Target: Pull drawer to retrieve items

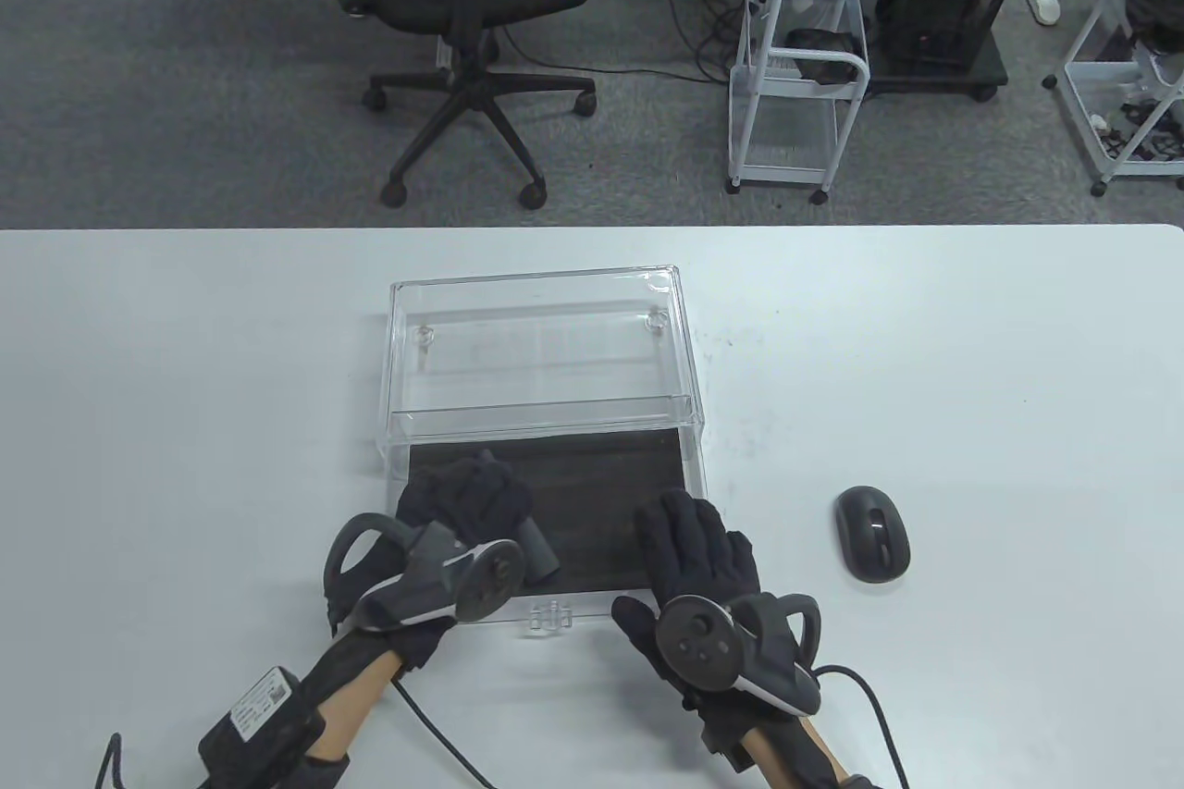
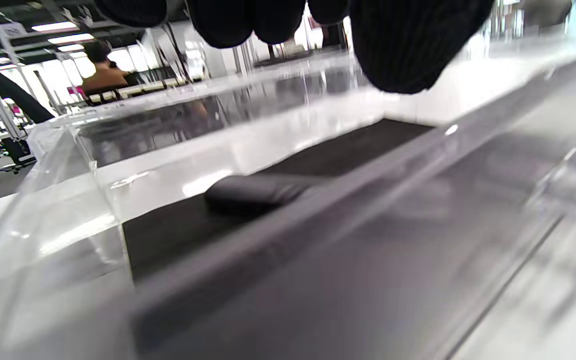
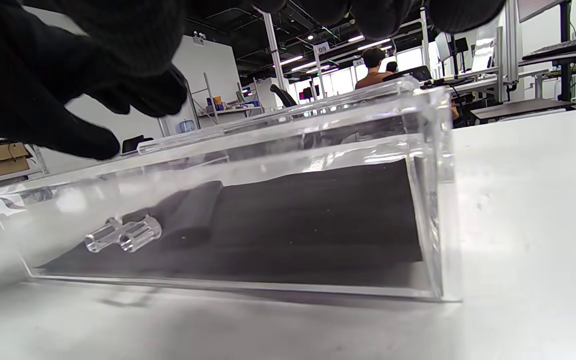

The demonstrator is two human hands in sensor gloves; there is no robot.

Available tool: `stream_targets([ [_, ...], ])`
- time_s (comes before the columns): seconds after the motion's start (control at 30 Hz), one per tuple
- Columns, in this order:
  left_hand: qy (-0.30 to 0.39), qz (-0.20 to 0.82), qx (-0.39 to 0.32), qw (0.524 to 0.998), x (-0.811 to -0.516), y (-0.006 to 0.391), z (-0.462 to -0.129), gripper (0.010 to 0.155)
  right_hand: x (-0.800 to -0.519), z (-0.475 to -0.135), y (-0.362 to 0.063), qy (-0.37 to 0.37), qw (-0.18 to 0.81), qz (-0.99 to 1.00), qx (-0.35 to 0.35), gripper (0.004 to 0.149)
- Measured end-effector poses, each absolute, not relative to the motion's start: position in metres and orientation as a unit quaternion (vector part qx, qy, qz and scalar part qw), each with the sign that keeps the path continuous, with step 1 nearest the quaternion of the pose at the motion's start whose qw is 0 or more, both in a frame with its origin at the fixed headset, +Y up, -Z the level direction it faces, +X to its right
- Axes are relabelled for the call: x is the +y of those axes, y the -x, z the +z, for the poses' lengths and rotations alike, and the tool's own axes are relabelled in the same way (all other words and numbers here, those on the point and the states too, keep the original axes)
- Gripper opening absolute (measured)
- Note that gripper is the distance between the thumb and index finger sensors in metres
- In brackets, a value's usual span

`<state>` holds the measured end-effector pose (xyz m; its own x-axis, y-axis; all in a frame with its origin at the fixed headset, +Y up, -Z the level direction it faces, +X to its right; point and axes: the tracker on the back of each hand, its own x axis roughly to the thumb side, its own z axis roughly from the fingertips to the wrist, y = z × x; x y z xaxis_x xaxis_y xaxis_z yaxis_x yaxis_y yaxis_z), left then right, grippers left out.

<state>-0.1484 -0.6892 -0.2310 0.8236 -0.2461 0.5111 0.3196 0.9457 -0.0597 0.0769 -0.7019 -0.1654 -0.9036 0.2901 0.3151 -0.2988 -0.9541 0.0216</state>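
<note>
A clear acrylic case (image 1: 541, 345) stands mid-table with its drawer (image 1: 689, 456) pulled out toward me; the drawer floor has a black liner (image 1: 592, 474). A grey cylindrical item (image 1: 541, 553) lies on the liner near the drawer's front left; it also shows in the left wrist view (image 2: 258, 192) and right wrist view (image 3: 193, 215). My left hand (image 1: 462, 488) reaches into the drawer just above the item, its fingertips (image 2: 398, 45) apart from it. My right hand (image 1: 689, 530) is spread open over the drawer's front right. The clear drawer knob (image 1: 548, 618) sits between my hands.
A dark computer mouse (image 1: 871, 535) lies on the white table (image 1: 971, 363) right of the drawer. Glove cables trail off the table's near edge. An office chair (image 1: 472, 21) and a white cart (image 1: 795, 86) stand on the floor beyond the table.
</note>
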Motion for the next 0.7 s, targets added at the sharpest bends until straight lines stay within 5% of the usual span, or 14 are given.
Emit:
stream_targets([
  [0.13, 0.151, -0.246, -0.262, 0.921, -0.705, 0.126, -0.252, 0.081, -0.704, -0.169, -0.083, -0.152, 0.156, 0.976, 0.0, 0.091],
  [0.37, 0.247, -0.309, -0.225, 0.89, -0.733, 0.113, -0.275, 0.096, -0.707, -0.173, -0.085, -0.148, 0.161, 0.976, 0.013, 0.091],
  [0.7, 0.253, -0.342, -0.241, 0.872, -0.75, 0.111, -0.281, 0.083, -0.711, -0.175, -0.084, -0.148, 0.16, 0.975, 0.035, 0.091],
])
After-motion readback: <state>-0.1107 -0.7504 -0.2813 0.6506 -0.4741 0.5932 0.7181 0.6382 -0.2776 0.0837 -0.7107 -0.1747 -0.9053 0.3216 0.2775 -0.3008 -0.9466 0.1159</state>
